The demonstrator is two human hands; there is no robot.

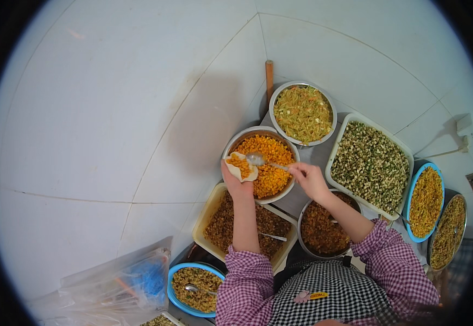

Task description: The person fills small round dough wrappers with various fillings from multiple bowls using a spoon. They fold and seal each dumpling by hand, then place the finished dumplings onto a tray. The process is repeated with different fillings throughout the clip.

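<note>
My left hand (237, 182) cups a pale dough wrapper (253, 174) above the left edge of a round metal bowl. Orange chopped filling (239, 164) lies on the wrapper. A metal spoon (256, 159) is gripped by its handle in my right hand (309, 179), and its bowl end is at the wrapper's right edge. Beneath both, the metal bowl (294, 185) holds more of the same orange filling (273, 179). The palm hides part of the bowl's left rim.
Around me stand a bowl of shredded vegetables (303, 114), a white tub of diced green-and-white filling (369, 171), a cream tub of brown filling (271, 240), a bowl of reddish-brown filling (324, 228), and blue basins (424, 203). Tiled walls (159, 122) enclose the corner; a plastic bag (118, 285) lies lower left.
</note>
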